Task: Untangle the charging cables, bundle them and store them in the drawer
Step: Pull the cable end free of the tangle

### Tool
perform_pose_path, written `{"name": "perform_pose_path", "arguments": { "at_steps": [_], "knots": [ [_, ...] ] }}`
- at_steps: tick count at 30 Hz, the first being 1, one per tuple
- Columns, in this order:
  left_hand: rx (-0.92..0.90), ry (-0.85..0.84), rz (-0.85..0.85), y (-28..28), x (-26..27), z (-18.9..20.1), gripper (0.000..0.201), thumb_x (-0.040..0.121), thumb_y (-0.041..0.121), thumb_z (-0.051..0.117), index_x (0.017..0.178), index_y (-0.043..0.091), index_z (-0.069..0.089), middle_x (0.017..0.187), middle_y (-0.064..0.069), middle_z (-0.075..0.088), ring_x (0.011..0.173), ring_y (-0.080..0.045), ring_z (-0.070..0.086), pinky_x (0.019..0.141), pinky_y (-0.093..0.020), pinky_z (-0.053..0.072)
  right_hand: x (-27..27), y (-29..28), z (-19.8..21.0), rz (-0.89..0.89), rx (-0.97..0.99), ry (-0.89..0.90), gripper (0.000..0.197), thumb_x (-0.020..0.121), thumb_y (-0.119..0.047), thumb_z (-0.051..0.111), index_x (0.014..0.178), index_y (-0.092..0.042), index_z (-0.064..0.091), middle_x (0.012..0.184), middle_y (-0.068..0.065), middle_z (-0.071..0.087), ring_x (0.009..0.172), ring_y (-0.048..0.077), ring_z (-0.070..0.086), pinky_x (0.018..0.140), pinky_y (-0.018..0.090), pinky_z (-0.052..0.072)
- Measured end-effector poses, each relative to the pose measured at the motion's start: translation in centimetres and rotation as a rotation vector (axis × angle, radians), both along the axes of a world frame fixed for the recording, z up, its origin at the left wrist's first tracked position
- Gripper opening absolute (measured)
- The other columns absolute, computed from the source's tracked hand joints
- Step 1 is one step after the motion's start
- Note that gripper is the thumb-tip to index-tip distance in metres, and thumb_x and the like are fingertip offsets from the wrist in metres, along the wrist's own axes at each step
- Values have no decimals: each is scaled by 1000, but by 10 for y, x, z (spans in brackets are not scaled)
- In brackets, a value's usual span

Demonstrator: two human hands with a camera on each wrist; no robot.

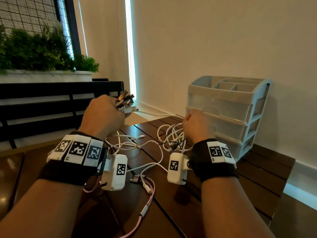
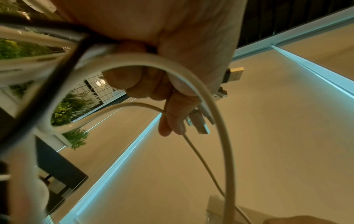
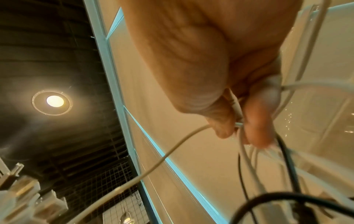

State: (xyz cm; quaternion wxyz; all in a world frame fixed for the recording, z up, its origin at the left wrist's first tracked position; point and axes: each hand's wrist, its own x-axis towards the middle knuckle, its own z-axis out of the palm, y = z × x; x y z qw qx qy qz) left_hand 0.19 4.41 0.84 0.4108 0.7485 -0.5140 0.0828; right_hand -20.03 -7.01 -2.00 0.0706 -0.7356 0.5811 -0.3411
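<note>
- Head view: the left hand [image 1: 103,115] grips the metal USB plug ends [image 1: 126,101]; the right hand [image 1: 197,126] pinches limp, light white charging cables [image 1: 171,134] above the dark wooden bench [image 1: 171,212].
- Soft and snag-prone, they are best held near the plugs.

Loose cables [image 1: 145,148] sprawl before the drawer unit [image 1: 228,115], blocking approach

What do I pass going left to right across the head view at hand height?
Green plants in the white planter → left hand gripping a cluster of USB plugs → right hand holding tangled white cables → translucent plastic drawer unit.
</note>
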Motion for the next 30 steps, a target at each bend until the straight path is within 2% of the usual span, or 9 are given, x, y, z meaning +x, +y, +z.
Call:
{"name": "perform_pose_path", "arguments": {
  "at_steps": [3, 6, 10, 13, 18, 20, 22, 26, 30],
  "knots": [
    [44, -50, 24, 2, 0, 4, 19, 84, 34, 71, 78, 17, 65, 68, -1, 58, 70, -21, 57, 59, -28, 38, 1, -1, -1, 81, 55, 54, 14, 93, -18, 54, 101, -13, 65, 101, 5, 64, 95, 20, 60, 73, 27, 41],
    [75, -93, -42, 3, -10, 4, 14, 83, 29, 71, 76, 18, 65, 68, -2, 60, 70, -22, 60, 55, -26, 38, 0, 1, 0, 182, 119, 26, 6, 90, -19, 62, 86, -20, 67, 88, -1, 65, 82, 12, 60, 67, 23, 45],
    [121, -72, -187, -3, -32, -3, 9, 82, 22, 67, 76, 15, 69, 70, -5, 65, 66, -22, 61, 53, -28, 45, 1, 5, 2, 252, 198, 28, 14, 92, -21, 60, 81, -22, 69, 85, 0, 67, 84, 16, 64, 86, 37, 55],
    [123, -94, -236, -10, -45, -12, 11, 80, 26, 71, 73, 19, 65, 71, -2, 64, 68, -20, 61, 58, -30, 50, 2, 8, 3, 282, 249, 91, 14, 94, -19, 58, 93, -18, 72, 97, 2, 69, 93, 16, 63, 92, 35, 52],
    [143, -147, -243, -20, -59, -32, 7, 85, 20, 65, 78, 21, 62, 73, 1, 62, 69, -18, 58, 57, -26, 44, 2, 18, 8, 383, 96, 168, 17, 95, -19, 56, 100, -18, 73, 93, -2, 67, 88, 14, 61, 82, 28, 50],
    [159, -144, -234, -21, -61, -37, 10, 87, 19, 60, 77, 19, 62, 71, 0, 60, 66, -16, 56, 54, -25, 39, 2, 21, 9, 430, 92, 144, 15, 94, -18, 56, 90, -23, 69, 79, -10, 60, 76, 6, 56, 68, 20, 45],
    [151, -142, -215, -21, -62, -38, 19, 88, 18, 58, 69, 20, 56, 66, 1, 55, 60, -13, 51, 49, -23, 32, 2, 20, 8, 448, 95, 148, 17, 93, -20, 58, 80, -29, 62, 75, -13, 56, 74, 3, 54, 66, 19, 42],
    [89, -76, -181, -8, -52, -17, 20, 89, 29, 62, 72, 19, 61, 67, 0, 57, 64, -18, 54, 56, -26, 36, 3, 6, -2, 324, 200, 285, 7, 89, -23, 63, 87, -20, 68, 92, -1, 66, 91, 16, 61, 86, 35, 51],
    [13, -22, -100, 9, -29, 7, 24, 87, 30, 65, 66, 20, 61, 60, -2, 55, 59, -20, 52, 53, -28, 33, -1, -16, -17, 116, 264, 315, 20, 87, -28, 58, 97, -14, 68, 97, 4, 67, 88, 21, 61, 87, 39, 50]
  ]
}}
